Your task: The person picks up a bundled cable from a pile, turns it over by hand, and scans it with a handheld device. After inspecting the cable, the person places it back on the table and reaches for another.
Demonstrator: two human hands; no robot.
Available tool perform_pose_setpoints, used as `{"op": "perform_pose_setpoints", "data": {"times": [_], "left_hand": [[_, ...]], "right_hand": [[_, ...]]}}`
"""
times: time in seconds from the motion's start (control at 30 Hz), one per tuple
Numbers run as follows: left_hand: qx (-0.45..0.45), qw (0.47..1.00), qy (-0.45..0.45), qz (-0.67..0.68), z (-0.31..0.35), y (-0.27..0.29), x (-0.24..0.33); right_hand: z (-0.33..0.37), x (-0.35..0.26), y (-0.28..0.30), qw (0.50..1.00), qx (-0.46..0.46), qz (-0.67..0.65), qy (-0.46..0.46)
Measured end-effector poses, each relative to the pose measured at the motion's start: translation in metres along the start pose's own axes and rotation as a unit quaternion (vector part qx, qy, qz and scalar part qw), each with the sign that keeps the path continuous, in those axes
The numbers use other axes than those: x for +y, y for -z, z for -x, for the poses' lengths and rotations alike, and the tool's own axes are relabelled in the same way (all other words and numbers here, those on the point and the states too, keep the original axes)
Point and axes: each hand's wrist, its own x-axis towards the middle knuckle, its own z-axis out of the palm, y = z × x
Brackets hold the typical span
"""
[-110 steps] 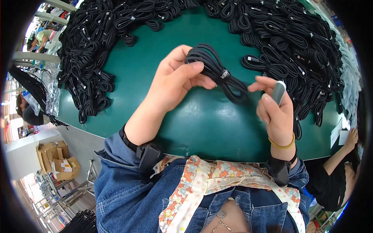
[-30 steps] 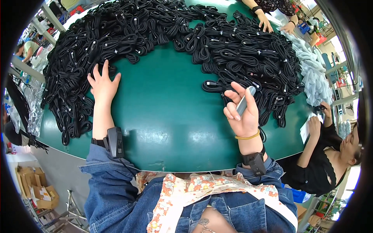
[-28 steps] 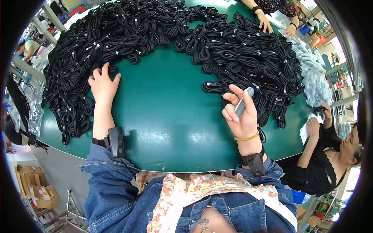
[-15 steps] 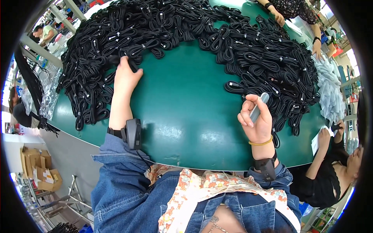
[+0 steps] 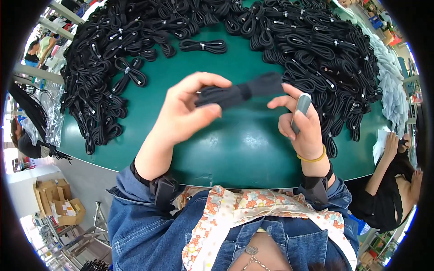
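My left hand (image 5: 185, 108) grips one end of a coiled bundle of black cable (image 5: 242, 92) between thumb and fingers, above the green tabletop. The bundle is smeared by motion, with a dark band round its middle. Its far end reaches close to the fingertips of my right hand (image 5: 305, 122); whether they touch it I cannot tell. A slim grey tool with a rounded end (image 5: 302, 110) is clasped in that right hand, pointing up; its kind does not show.
Black cable bundles (image 5: 312, 34) form a wide arc of piles on the green table (image 5: 181, 72). One loose bundle (image 5: 203, 46) lies just inside the arc. Clear plastic bags (image 5: 391, 86) lie at the right edge. A person in black (image 5: 384, 196) sits at the right.
My left hand has come away from the left pile, toward the middle and nearer me, with a cable bundle in it. My right hand still holds the grey tool, its fingers slightly more spread.
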Motion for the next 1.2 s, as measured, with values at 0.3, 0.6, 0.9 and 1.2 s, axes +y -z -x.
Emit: {"op": "perform_pose_setpoints", "data": {"times": [0.3, 0.6, 0.9, 1.2], "left_hand": [[-0.053, 0.996, -0.028, 0.073, 0.005, -0.026, -0.016], [-0.04, 0.991, -0.037, 0.122, 0.004, -0.029, -0.016], [-0.022, 0.989, -0.028, 0.146, 0.004, -0.024, -0.016], [0.007, 0.981, 0.017, 0.194, 0.005, -0.025, -0.01]], "right_hand": [[0.007, -0.002, 0.003, 0.992, 0.009, 0.073, 0.099], [0.013, 0.003, 0.008, 0.986, 0.037, 0.099, 0.127], [0.013, 0.007, 0.01, 0.978, -0.022, 0.099, 0.182], [0.011, 0.008, 0.006, 0.966, -0.036, 0.147, 0.207]]}}
